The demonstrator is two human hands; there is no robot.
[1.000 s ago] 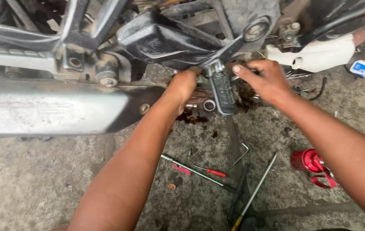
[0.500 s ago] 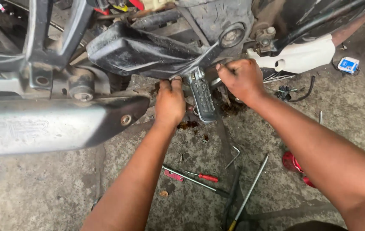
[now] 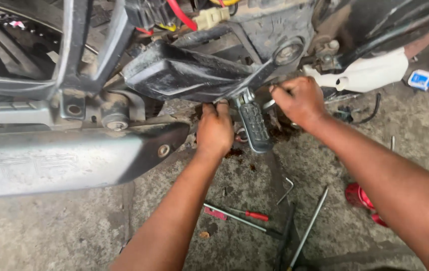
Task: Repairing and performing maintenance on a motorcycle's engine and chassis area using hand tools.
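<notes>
I look down at the underside of a motorcycle. A grey ribbed footpeg hangs from a black bracket. My left hand sits just left of the footpeg, fingers curled up under the bracket's lower edge; what they grip is hidden. My right hand is closed to the right of the footpeg's pivot, around a small metal part that barely shows at its fingers.
A long silver exhaust runs along the left. On the concrete floor lie a red-handled screwdriver, a hex key, a long metal rod and a red part. A white plastic tank and a small blue box are at the right.
The view has shifted, so the motorcycle and hands sit lower and further right in frame. Both hands stay at the footpeg, the right one now closed tighter beside its pivot.
</notes>
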